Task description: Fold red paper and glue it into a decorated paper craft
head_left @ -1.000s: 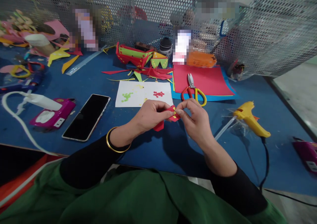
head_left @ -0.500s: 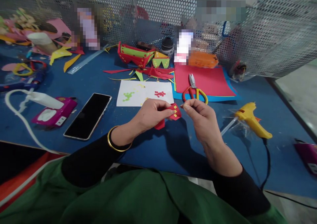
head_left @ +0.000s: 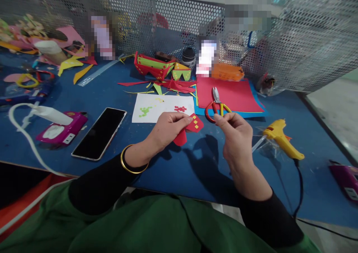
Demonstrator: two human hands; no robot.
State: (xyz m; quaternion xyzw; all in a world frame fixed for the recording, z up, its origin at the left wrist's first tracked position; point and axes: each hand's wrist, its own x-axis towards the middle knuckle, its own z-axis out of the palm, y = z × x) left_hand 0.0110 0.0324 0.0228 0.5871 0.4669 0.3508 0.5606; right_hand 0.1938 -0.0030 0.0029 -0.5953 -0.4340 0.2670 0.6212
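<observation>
A red paper piece [head_left: 198, 125] with yellow diamonds is pinched between the thumb and fingers of my left hand [head_left: 171, 128]; a second red part hangs below the fingers. My right hand [head_left: 236, 135] is closed in a pinch to the right of the paper, apart from it; what it holds, if anything, is too small to make out. Just beyond my right fingers lie scissors [head_left: 216, 100] with red and yellow handles. Behind my left hand is a white sheet [head_left: 167, 107] bearing small green, red and yellow cut-outs.
A black phone [head_left: 100, 133] and a purple power socket [head_left: 63, 130] are at the left. At the right lies a yellow glue gun [head_left: 282, 139]. Red and blue sheets [head_left: 229, 94], paper glasses [head_left: 153, 65] and scraps are further back, before a metal mesh.
My right hand has moved right, away from the red paper, and now overlaps the scissors' handles in view. More of the red paper and its yellow diamonds shows.
</observation>
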